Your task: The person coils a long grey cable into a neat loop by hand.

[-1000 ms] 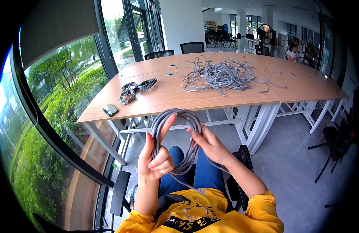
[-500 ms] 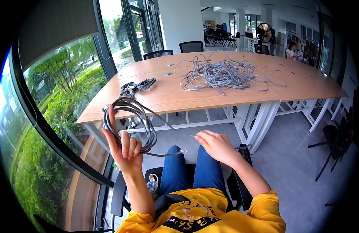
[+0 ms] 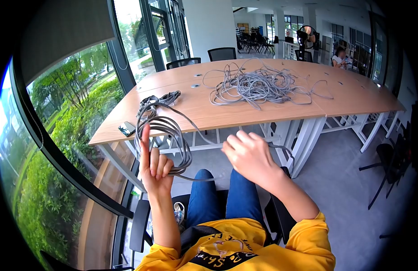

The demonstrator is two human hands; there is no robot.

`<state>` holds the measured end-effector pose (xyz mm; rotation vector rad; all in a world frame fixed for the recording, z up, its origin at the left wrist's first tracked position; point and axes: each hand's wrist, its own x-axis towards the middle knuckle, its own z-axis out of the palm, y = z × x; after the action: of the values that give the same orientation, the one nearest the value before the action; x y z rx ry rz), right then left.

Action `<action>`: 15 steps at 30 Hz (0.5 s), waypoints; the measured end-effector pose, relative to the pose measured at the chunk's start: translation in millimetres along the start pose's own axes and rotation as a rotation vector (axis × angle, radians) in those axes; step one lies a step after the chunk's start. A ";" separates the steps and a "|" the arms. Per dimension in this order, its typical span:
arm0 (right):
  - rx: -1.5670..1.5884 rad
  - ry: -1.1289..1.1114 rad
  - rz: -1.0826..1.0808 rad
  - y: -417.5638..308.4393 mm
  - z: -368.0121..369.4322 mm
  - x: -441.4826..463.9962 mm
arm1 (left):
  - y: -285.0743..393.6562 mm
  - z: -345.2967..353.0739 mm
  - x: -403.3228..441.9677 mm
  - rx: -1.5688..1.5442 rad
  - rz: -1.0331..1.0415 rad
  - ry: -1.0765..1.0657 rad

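Note:
A coil of grey cable [image 3: 186, 151] hangs in several loops from my left hand [image 3: 155, 166], whose lower fingers are curled round it while the index finger points up inside the loops. One strand runs from the coil's top to my right hand [image 3: 246, 151], which is closed on it; the strand comes out beyond the fist on the right. Another cable end sticks out below the coil, over my knees, blurred at its tip. Behind the coil, a smaller dark grey cable bundle [image 3: 169, 97] lies on the table.
On the wooden table [image 3: 191, 110] lies a large tangled heap of grey cable [image 3: 263, 86]. A phone-like object [image 3: 126, 129] rests at the near left edge. Chairs [image 3: 222, 54] stand behind, a fan [image 3: 307, 37] and a seated person [image 3: 339, 58] further back.
Both hands have moved apart since the first frame, with the coil carried left. Since the second, my left hand has shifted slightly right, and my right hand has risen, turned and closed round the strand.

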<state>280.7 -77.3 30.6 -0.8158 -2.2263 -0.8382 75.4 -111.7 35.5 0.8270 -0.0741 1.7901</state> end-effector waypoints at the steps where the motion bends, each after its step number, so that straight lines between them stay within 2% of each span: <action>1: 0.030 0.015 -0.046 -2.3 2.9 -2.5 | -0.3 -7.0 0.2 0.035 -0.035 -0.008; 6: 0.170 -0.052 -0.048 -10.3 -10.5 -7.2 | -4.1 -6.5 2.0 0.200 -0.104 0.018; 8: 0.237 -0.107 -0.120 -16.3 -12.7 -7.4 | -7.5 -7.9 2.9 0.195 -0.127 -0.005; 10: 0.250 -0.128 -0.135 -19.3 -13.0 -7.8 | -12.2 -9.4 2.0 0.217 -0.206 0.017; 12: 0.427 -0.186 -0.149 -20.5 -11.6 -8.7 | -20.0 -6.9 0.1 0.296 -0.303 0.024; 14: 0.460 -0.188 -0.148 -16.7 -18.9 -3.9 | -25.8 -4.7 -0.1 0.467 -0.416 0.012; 15: 0.507 -0.180 -0.139 -14.0 -21.6 -0.5 | -29.7 -0.1 -0.2 0.595 -0.427 0.071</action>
<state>278.0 -101.6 38.5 -0.5100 -2.5185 -0.2358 100.8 -100.3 25.3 1.0950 0.6633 1.4363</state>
